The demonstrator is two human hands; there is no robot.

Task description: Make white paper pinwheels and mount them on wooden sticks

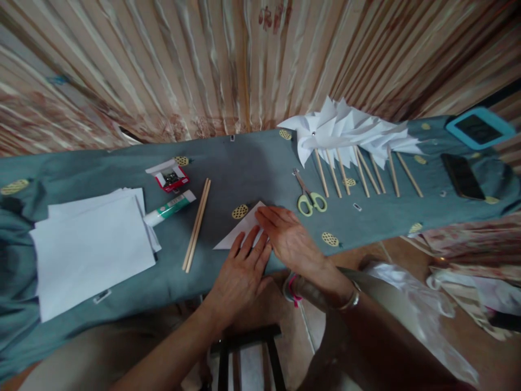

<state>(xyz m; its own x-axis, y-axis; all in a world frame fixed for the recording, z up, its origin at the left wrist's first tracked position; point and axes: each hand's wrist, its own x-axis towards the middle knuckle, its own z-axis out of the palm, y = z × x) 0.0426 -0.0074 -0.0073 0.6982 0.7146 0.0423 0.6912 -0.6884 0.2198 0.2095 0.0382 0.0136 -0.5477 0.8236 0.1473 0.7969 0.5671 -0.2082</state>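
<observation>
A sheet of white paper, folded into a triangle, lies flat near the front edge of the cloth-covered table. On its lower part rests my left hand, fingers stretched out and a little apart. My right hand presses on the paper's right side, its fingers extended close together and partly covering the sheet. Two wooden sticks lie side by side to the left of the paper. To the right is a pair of scissors with light green handles, its blades pointing away from me.
A stack of white paper lies at the left, beside a glue tube and an open red box of small metal pieces. Several paper pinwheels on sticks line the back. A phone and a blue-framed device are far right.
</observation>
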